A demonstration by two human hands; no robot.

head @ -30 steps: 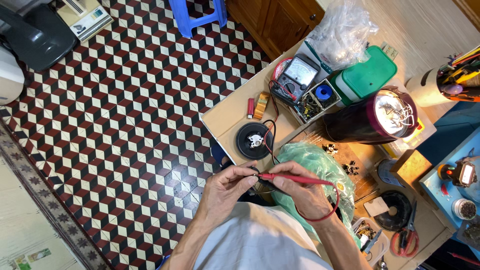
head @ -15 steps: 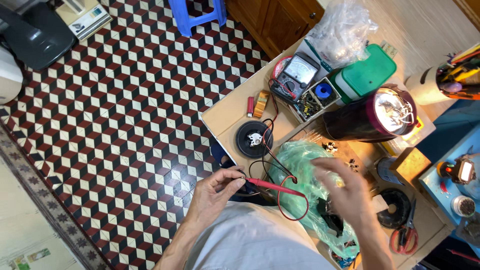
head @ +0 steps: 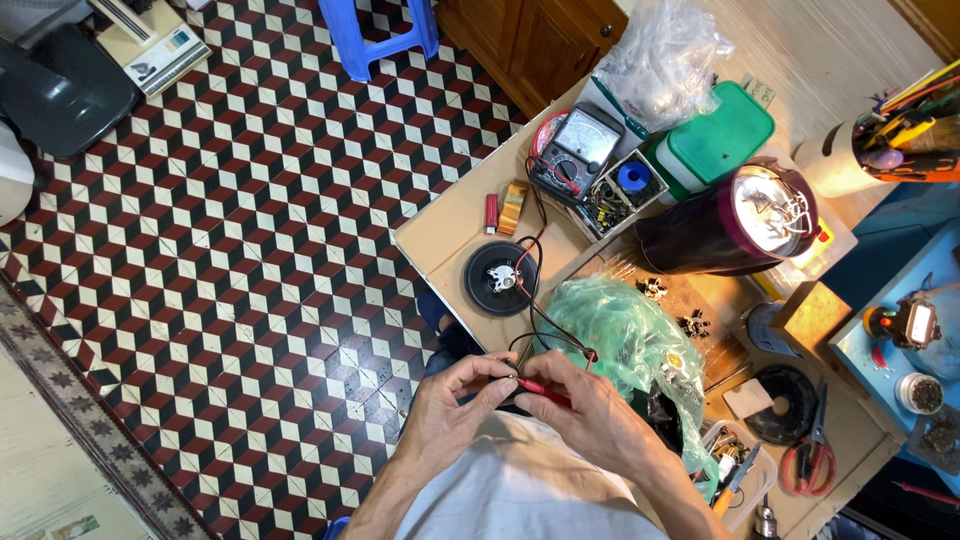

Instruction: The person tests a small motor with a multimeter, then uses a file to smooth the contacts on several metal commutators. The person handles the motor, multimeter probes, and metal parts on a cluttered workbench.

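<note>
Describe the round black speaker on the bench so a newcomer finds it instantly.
Start at the tan workbench and go to its corner nearest the checkered floor. The round black speaker lies flat there, beyond both hands, between the analog meter and the green plastic bag. It is the only black disc with a pale centre, and thin red and black leads run over it.

Left hand (head: 455, 400), right hand (head: 590, 410) pinched together

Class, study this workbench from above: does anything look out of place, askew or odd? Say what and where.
The big dark lamp lies on its side across the bench. Red and black leads trail loosely from the meter to both hands, left hand and right hand. Small parts lie scattered beside the green bag.
</note>
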